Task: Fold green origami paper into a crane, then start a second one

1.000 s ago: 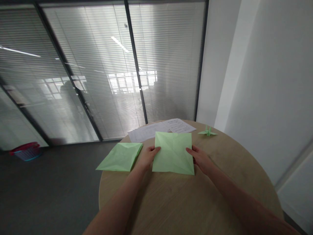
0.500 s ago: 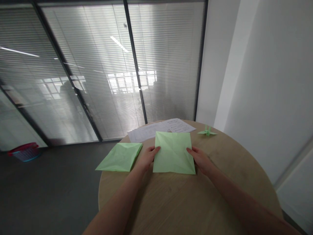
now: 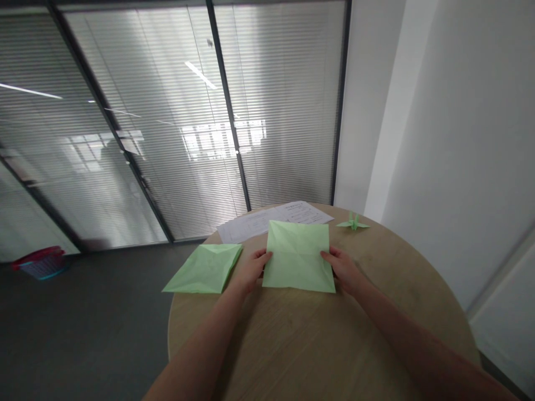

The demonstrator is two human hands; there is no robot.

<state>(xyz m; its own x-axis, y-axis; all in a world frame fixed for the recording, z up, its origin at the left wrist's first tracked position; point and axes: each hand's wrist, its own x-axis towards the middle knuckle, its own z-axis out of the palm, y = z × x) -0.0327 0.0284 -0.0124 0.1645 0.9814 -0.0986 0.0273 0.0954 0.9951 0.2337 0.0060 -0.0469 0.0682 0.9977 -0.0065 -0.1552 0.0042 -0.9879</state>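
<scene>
Between my hands is a square sheet of light green paper (image 3: pixel 298 257), marked with creases and tilted toward me above the table. My left hand (image 3: pixel 253 269) pinches its left edge, thumb on the front face. On the opposite edge, my right hand (image 3: pixel 340 268) grips the paper in the same way. The fingers behind the sheet are hidden. Just left of my left hand lies a second piece of green paper (image 3: pixel 207 268), wrinkled and raised along its right side, sticking out past the table's edge.
The round wooden table (image 3: pixel 292 345) carries white printed sheets (image 3: pixel 246 224) at its far side. A green origami crane (image 3: pixel 353 222) stands at the back right. A red and blue basket (image 3: pixel 42 263) is on the floor at left. A white wall (image 3: pixel 468 145) rises on the right.
The held sheet has tipped up slightly and its crease pattern catches the light differently. Both hands keep their grip on its edges. The view has shifted a little.
</scene>
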